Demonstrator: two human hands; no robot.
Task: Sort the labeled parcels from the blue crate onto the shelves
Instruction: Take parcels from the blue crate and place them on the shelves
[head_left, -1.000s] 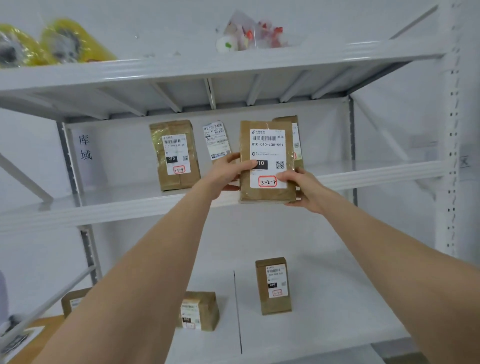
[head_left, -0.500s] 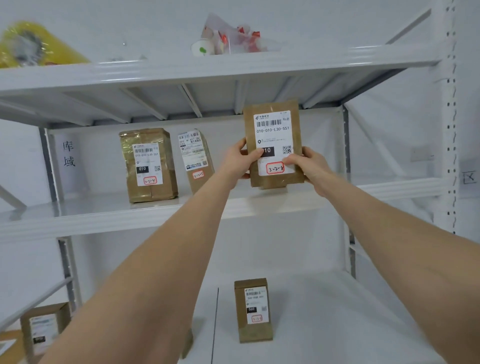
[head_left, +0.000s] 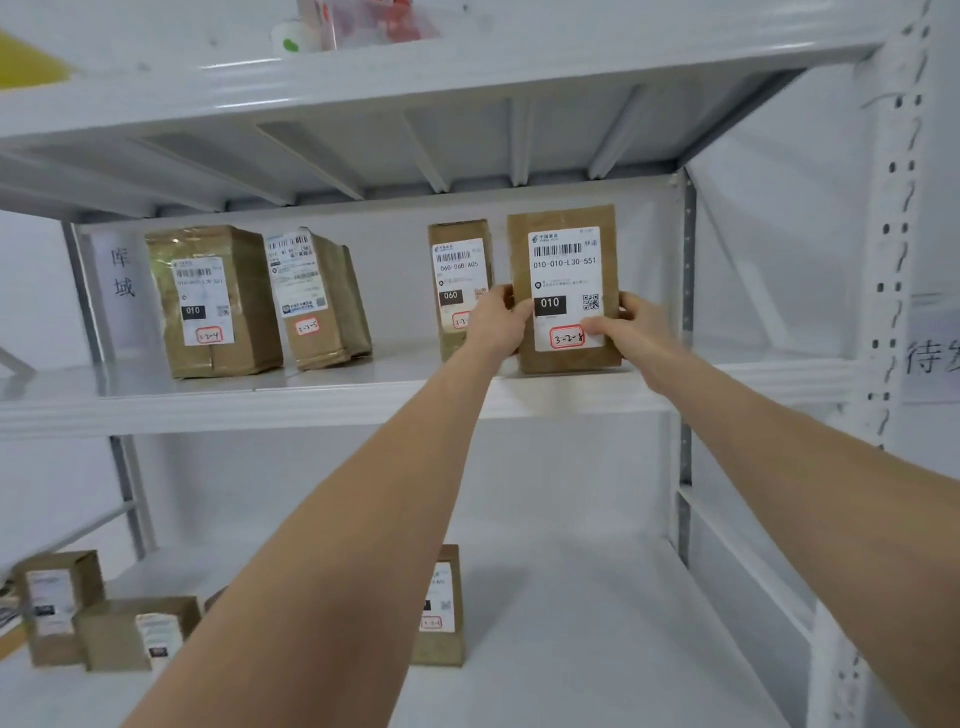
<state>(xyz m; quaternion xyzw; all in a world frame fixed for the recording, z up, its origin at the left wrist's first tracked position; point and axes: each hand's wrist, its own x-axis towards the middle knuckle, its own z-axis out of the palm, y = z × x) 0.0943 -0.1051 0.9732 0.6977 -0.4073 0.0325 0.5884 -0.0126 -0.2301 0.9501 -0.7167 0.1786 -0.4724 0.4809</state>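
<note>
White middle shelf, three brown parcels upright, parcel 3-2-8 at its right end, lower shelf, more parcels

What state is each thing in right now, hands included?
3-2-8 parcel: upright, label forward, held at the front of the middle shelf.
Left hand: grips its left edge.
Right hand: pinches its lower right, thumb on label.
060 parcel: upright, untouched, partly hidden by left hand.
3-2-4 parcel: upright, untouched.
3-2-5 parcel: tilted, untouched.
</note>
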